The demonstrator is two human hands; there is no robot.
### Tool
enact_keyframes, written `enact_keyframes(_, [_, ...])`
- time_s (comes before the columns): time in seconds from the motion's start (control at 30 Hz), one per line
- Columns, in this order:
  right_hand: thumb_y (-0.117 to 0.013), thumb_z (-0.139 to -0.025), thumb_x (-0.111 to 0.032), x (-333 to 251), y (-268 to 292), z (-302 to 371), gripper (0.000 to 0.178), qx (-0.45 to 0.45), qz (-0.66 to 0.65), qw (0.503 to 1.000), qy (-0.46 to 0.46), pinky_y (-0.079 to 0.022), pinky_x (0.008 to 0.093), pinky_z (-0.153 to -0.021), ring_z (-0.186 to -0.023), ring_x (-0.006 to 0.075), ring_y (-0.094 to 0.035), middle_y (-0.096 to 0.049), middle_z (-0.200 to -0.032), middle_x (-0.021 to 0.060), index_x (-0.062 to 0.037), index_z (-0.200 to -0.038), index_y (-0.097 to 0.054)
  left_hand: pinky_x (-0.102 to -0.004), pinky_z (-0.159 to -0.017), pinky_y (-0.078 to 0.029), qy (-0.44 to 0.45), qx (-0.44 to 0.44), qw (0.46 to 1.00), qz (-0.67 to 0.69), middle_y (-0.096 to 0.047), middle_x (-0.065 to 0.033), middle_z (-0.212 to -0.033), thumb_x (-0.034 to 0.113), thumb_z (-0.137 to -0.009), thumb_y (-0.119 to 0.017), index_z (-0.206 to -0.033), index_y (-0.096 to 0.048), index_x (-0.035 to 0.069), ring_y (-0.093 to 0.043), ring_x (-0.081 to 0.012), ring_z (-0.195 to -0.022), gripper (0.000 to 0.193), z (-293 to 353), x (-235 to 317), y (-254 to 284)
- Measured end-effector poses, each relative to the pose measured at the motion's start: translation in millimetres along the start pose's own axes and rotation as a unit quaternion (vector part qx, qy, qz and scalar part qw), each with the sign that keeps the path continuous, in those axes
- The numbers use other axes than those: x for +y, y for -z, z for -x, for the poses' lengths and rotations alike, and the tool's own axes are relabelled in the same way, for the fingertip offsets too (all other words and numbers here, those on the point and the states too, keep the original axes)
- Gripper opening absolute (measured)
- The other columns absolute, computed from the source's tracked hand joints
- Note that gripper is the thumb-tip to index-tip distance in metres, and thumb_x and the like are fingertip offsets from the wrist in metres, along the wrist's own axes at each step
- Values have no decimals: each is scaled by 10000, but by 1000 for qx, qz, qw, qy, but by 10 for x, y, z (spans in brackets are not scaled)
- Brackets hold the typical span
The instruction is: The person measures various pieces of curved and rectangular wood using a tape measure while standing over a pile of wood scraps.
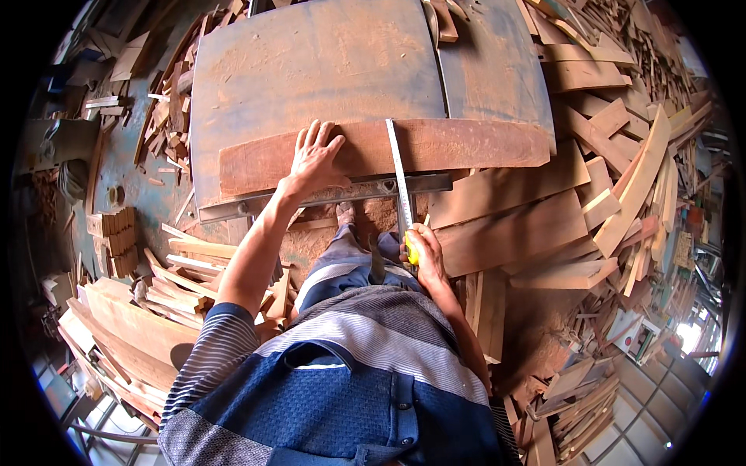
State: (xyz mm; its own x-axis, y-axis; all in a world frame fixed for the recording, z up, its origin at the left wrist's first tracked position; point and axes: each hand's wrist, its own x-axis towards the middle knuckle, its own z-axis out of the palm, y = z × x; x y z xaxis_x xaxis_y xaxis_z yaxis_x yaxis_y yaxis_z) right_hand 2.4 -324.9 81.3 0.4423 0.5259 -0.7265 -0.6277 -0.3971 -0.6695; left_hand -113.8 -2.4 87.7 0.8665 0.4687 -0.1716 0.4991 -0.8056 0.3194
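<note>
A long reddish-brown wooden board (466, 144) lies across the near edge of a flat metal saw table (318, 62). My left hand (315, 159) rests on the board's left part, fingers spread and palm down. In my right hand (427, 255) is a yellow tape measure (413, 247), held in front of my body just short of the table. Its pale blade (397, 159) is pulled out across the board's width, with the end at the board's far edge. My right fingers wrap round the case and partly hide it.
Stacked wide planks (505, 221) sit right of the table, with a heap of offcuts (614, 140) beyond. Curved wood strips (186, 272) and larger boards (128, 326) are piled at my left. A metal rail (373, 190) runs along the table's near edge.
</note>
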Motion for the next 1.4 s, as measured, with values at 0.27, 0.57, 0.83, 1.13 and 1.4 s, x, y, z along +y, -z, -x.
enact_keyframes(0.27, [-683,-952,-290,15,18,-7,396,-6,-5,1000,5,-560,275,-641,-837,125,-641,-638,-968,28,-71,-1264,-579,-566,-1204,-220,1,3,1000,0,-370,-221,-1536,451,-525,-935,-1371,-567,58,-262,-444,-1476,1002,4,14,9])
enact_keyframes(0.57, [-670,-971,-234,18,140,-75,322,-38,-1,999,7,-570,282,-618,-804,134,-642,-616,-951,39,-66,-1228,-570,-546,-1204,-221,0,8,1000,-20,-389,-204,-1521,456,-552,-924,-1376,-571,86,-267,-429,-1470,969,-2,20,-15])
enact_keyframes(0.83, [-681,-958,-244,-6,218,-117,319,-61,-3,998,18,-549,268,-603,-794,116,-632,-614,-930,23,-71,-1204,-575,-537,-1195,-246,0,16,1000,-25,-398,-195,-1518,421,-525,-939,-1368,-575,74,-291,-420,-1459,981,15,50,13])
enact_keyframes(1.13, [-661,-973,-210,-314,516,-31,312,-39,-106,987,113,-571,270,-671,-852,141,-653,-618,-1022,48,-63,-1226,-554,-499,-1189,-294,8,3,1000,-17,-431,-197,-1484,369,-503,-942,-1346,-581,58,-318,-414,-1442,968,-49,191,99])
enact_keyframes(1.4, [-620,-982,-204,-238,1390,110,307,49,-154,981,107,-588,314,-622,-770,169,-671,-649,-945,84,-44,-1233,-547,-510,-1223,-255,65,-52,995,-52,-333,-212,-1586,370,-528,-949,-1408,-524,55,-229,-431,-1506,1027,-85,235,38])
